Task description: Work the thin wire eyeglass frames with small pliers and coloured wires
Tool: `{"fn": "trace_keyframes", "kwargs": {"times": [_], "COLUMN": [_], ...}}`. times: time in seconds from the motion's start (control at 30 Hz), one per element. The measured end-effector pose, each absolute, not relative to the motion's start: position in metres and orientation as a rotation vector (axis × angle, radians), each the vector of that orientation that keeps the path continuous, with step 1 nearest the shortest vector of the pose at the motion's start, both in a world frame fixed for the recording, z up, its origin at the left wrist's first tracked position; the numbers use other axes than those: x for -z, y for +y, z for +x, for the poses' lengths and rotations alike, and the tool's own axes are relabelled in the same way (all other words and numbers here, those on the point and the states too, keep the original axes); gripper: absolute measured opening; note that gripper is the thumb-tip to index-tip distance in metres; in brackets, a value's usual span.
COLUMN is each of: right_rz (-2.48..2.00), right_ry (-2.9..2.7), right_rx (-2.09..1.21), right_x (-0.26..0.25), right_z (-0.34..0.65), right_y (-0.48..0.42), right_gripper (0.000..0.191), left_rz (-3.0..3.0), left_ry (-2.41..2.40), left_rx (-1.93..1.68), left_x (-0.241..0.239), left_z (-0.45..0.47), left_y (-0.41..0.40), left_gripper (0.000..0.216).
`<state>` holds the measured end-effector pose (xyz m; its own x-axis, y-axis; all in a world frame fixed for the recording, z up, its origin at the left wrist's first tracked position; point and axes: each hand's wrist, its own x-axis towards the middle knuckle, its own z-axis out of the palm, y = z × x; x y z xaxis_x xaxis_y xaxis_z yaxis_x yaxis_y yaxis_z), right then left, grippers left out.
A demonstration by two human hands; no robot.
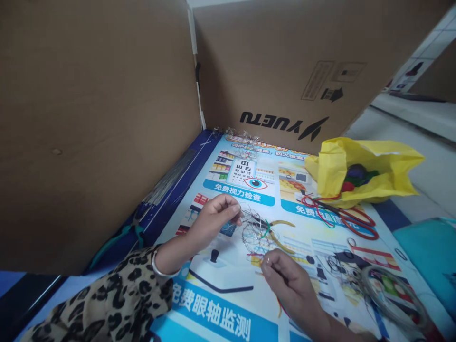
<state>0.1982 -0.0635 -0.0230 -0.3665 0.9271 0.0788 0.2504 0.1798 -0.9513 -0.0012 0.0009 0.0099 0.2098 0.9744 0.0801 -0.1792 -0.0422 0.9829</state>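
Observation:
My left hand (218,219) is closed in a pinch at the upper left edge of a loose tangle of thin silvery wire (253,240). A small green strand (266,229) crosses that tangle. Below and to the right, my right hand (288,278) has its thumb and fingers pressed together near the tangle's lower edge. What it holds, if anything, is too small to make out. Pliers with yellow handles (283,242) lie on the printed sheet just behind the wire, partly covered by it.
Cardboard panels (270,61) stand at the left and back. A yellow bag (370,166) holds coloured balls of yarn, with red-handled scissors (359,223) before it. At right lie a wire coil (392,285) and a teal pouch (431,256); teal-handled pliers (117,240) lie left.

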Motion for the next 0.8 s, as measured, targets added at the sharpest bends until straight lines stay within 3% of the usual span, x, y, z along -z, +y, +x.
{"fn": "trace_keyframes", "kwargs": {"times": [0.8], "right_rz": [-1.116], "right_ry": [-1.867], "right_rx": [-1.194], "right_x": [0.0247], "right_z": [0.1991], "right_y": [-0.0725], "right_gripper": [0.02], "left_rz": [1.128], "left_ry": [0.79], "left_rx": [-1.149], "left_x": [-0.0087], "left_z": [-0.0072], "left_y": [0.0055], "left_gripper": [0.023]}}
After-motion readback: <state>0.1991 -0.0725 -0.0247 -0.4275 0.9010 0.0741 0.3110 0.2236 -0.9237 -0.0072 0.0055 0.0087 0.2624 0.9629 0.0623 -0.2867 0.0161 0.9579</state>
